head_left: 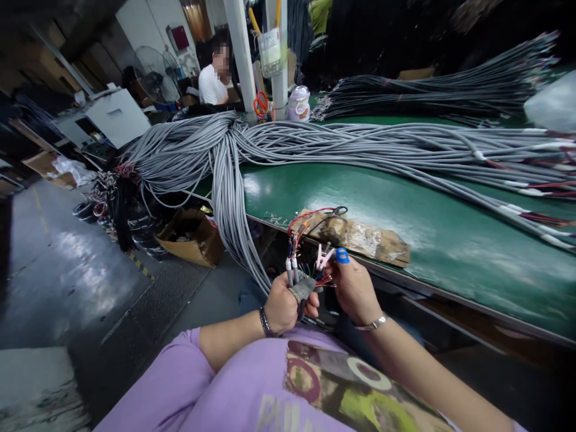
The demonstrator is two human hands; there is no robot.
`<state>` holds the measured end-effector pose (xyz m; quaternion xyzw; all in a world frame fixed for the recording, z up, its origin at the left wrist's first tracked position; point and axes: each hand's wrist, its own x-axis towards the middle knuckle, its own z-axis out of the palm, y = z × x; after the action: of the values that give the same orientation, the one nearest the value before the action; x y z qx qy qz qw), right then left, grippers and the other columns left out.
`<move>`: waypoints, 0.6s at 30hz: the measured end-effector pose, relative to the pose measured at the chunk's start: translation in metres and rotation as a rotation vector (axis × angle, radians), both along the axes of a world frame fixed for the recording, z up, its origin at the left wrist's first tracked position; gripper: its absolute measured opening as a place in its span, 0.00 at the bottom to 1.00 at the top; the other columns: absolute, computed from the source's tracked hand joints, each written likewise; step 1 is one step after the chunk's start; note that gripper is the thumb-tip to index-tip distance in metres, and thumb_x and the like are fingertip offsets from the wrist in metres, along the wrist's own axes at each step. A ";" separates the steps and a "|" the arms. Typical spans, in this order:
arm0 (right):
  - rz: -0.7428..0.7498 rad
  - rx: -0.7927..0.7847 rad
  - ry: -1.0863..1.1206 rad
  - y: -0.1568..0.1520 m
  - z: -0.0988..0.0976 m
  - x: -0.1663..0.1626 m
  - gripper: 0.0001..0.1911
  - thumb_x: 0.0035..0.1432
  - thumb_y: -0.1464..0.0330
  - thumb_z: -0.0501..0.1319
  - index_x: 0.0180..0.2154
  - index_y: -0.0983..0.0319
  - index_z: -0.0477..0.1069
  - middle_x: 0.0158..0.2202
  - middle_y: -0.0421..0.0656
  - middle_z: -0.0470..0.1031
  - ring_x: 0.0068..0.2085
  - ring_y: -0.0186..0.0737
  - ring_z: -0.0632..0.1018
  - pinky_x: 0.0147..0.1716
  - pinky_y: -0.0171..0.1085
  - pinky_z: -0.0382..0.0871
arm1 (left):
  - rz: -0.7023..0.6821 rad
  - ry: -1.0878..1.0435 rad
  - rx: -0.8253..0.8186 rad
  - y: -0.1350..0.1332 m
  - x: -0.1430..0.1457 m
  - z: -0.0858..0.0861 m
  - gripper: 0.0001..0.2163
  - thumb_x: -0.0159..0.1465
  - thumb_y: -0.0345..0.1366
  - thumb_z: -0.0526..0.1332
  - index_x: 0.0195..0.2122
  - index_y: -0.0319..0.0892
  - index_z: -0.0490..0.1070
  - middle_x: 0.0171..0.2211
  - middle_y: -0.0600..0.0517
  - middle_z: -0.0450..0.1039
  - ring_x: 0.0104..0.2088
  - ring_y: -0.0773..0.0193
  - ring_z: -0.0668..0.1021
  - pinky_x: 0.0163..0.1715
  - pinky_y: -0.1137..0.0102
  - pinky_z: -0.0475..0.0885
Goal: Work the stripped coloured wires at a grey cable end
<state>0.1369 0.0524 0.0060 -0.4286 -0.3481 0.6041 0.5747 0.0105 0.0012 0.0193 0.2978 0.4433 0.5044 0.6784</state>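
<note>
My left hand [282, 306] is closed around several grey cables [292, 271], with a dark grey wrap [303, 289] lying across them at the fingers. Thin coloured wires [323, 281] fan out of the bundle towards my right hand [357, 293]. That hand is curled close beside the wire ends, a blue cover [342, 255] on its thumb; what its fingertips pinch is hidden. Just beyond the hands, a pale pink clip [323, 257] sits at the bench edge by a worn, tape-covered wooden board [380, 241]. Red and black leads [315, 209] loop over the board.
Long grey cables [360, 144] run across the green bench [279, 186] and hang over its edge at left. Black cables [405, 93] lie behind, near a lilac bottle [299, 103] and red scissors [260, 104]. A cardboard box [191, 237] stands on the floor. Another person [212, 84] sits farther back.
</note>
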 end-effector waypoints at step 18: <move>0.373 -0.213 0.357 0.004 -0.001 0.002 0.27 0.42 0.42 0.65 0.29 0.59 0.75 0.27 0.42 0.77 0.24 0.38 0.73 0.26 0.38 0.70 | -0.045 0.061 0.012 0.002 0.002 -0.006 0.22 0.48 0.53 0.68 0.27 0.39 0.64 0.16 0.56 0.69 0.11 0.71 0.68 0.11 0.77 0.60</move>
<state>0.1389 0.0567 0.0054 -0.3019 -0.2488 0.7987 0.4572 0.0121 0.0036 0.0134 0.3270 0.4540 0.4824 0.6740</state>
